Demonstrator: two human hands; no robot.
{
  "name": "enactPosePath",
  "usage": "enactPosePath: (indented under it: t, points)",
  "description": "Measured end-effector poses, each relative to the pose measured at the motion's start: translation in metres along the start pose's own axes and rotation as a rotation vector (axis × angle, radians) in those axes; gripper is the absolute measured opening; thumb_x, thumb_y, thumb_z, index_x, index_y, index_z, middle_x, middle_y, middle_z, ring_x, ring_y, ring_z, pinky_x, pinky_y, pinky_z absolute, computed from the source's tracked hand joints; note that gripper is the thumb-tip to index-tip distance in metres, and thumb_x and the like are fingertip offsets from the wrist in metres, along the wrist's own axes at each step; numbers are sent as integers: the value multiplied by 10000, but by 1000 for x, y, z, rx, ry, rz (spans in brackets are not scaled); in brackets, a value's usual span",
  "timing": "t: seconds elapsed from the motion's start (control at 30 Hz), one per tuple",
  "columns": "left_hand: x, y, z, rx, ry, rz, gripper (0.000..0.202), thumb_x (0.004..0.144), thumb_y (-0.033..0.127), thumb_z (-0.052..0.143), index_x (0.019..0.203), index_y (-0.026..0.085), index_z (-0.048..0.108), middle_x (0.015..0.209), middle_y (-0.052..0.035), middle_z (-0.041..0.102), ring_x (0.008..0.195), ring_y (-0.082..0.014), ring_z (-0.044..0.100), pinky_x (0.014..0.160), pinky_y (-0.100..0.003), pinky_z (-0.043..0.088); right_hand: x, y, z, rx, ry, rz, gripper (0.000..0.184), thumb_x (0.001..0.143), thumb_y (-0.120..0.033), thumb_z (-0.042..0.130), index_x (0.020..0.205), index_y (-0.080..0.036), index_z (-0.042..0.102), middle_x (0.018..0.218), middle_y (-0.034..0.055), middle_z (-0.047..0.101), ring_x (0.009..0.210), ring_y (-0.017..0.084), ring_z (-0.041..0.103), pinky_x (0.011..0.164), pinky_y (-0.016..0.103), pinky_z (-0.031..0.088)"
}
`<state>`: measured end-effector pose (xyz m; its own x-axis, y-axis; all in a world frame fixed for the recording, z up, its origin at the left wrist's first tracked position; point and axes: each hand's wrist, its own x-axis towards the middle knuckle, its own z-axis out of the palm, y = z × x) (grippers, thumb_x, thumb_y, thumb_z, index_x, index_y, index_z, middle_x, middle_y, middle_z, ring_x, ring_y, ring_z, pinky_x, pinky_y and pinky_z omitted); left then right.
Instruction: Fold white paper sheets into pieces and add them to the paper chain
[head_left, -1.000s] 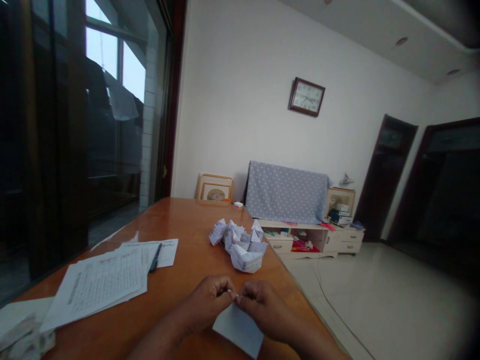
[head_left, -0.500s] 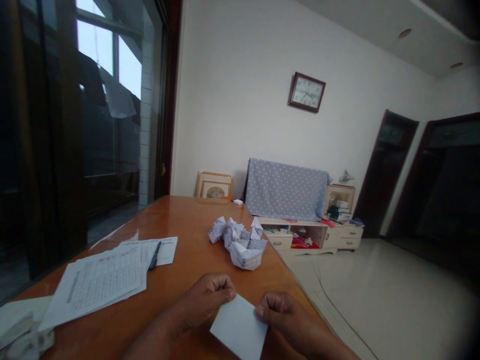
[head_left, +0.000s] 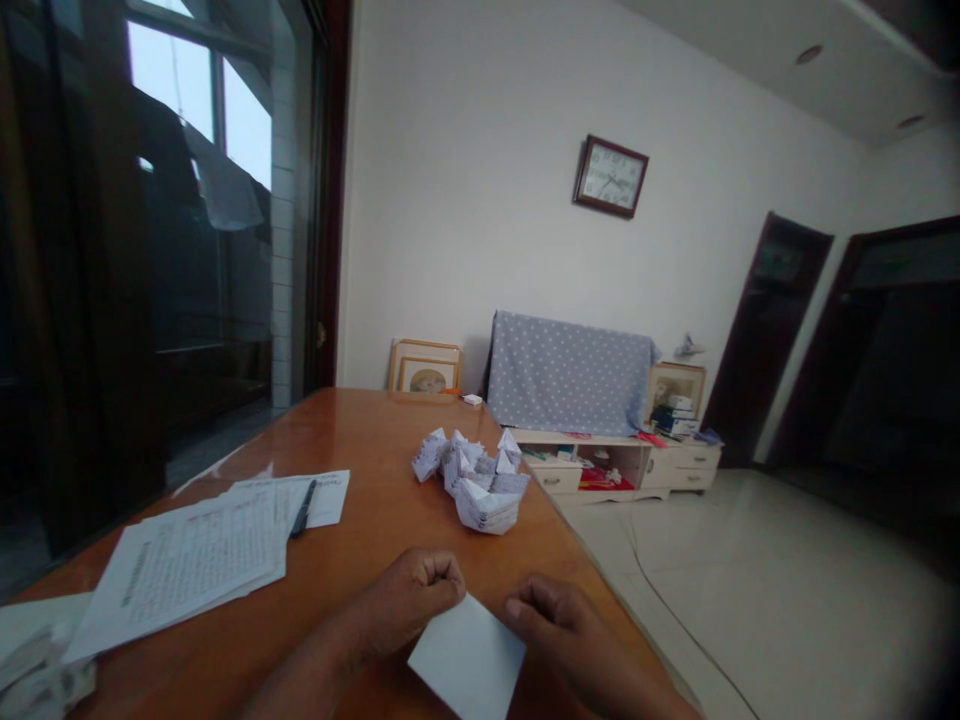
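Note:
A small square of white paper (head_left: pixel 471 660) is held in front of me, close to the bottom edge of the view. My left hand (head_left: pixel 420 595) is closed, with thumb and bent fingers pinching its upper corner. My right hand (head_left: pixel 559 625) is curled at the paper's right-hand edge, its thumb and index finger against that edge; the fingers behind are hidden. Beyond my hands, a cluster of folded paper boats (head_left: pixel 487 505), made from printed sheets, sits on the wooden table (head_left: pixel 360 430).
Printed sheets (head_left: pixel 202 550) lie at the left with a dark pen (head_left: pixel 304 510) on them. Crumpled pale papers (head_left: pixel 45 670) are at the lower left corner. The table's right edge drops to a tiled floor, where a low white cabinet (head_left: pixel 559 481) stands.
My right hand has moved slightly up along the paper's edge, its thumb shifting toward the upper corner. The left hand keeps its pinch. The whole view has shifted a little.

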<state>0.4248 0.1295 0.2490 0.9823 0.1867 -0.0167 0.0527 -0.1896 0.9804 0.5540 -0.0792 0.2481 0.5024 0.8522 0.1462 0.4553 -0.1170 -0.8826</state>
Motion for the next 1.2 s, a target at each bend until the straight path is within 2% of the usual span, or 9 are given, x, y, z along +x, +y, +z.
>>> enactPosePath:
  t: [0.13,0.23,0.43,0.6,0.67,0.77,0.83,1.07,1.2]
  points:
    - [1,-2,2,20,-7,6,205,775,351,625,760,156,566,657,36,508,577,-92,432,526,-202,301,17,-13,30,-51,-109,22,328,856,-484,630,769,-169,604,705,-15,536,635,120,472,542,227,322]
    - [2,-3,0,14,10,15,151,761,302,604,751,155,571,654,38,508,572,-91,420,523,-205,298,27,-14,39,24,-150,39,366,847,-511,642,748,-169,558,670,-32,478,590,98,416,515,219,291]
    - [-3,3,-2,79,-11,54,177,768,315,615,752,140,640,623,36,514,570,-94,416,530,-212,299,27,-8,33,243,-248,66,442,844,-561,638,698,-180,467,628,-50,390,550,75,326,498,218,233]
    - [-7,5,-2,114,-98,55,226,775,340,620,776,134,713,645,10,604,582,-106,479,562,-225,337,15,-1,26,286,-272,127,452,804,-577,674,699,-177,493,614,-50,402,534,74,328,496,221,225]
    - [-6,4,-7,92,-89,50,222,780,340,614,775,136,702,689,-10,656,607,-118,524,577,-229,359,10,3,18,273,-260,146,457,800,-581,675,692,-174,497,605,-49,408,527,74,330,497,223,230]
    - [-3,4,-14,63,48,55,219,797,357,609,773,145,660,702,-24,689,616,-122,543,579,-229,366,4,11,3,299,-169,181,456,803,-575,677,691,-178,482,594,-53,409,513,74,334,492,227,229]
    - [0,3,-14,39,78,51,237,821,380,608,803,149,657,762,-32,704,644,-118,545,604,-230,382,1,16,-4,347,-117,214,454,801,-578,679,708,-179,484,602,-50,431,512,77,354,493,226,238]
    - [7,-5,2,-79,-85,1,347,880,476,591,917,140,672,819,-29,675,688,-116,551,620,-227,368,5,17,11,436,-40,217,411,840,-556,650,782,-163,546,632,-26,502,525,90,402,500,231,272]
    - [7,-9,3,-184,-126,-7,298,816,412,689,907,131,651,834,-27,667,714,-120,561,692,-243,401,16,15,26,392,-12,193,397,866,-549,614,798,-159,576,635,-14,526,526,105,429,497,241,297]
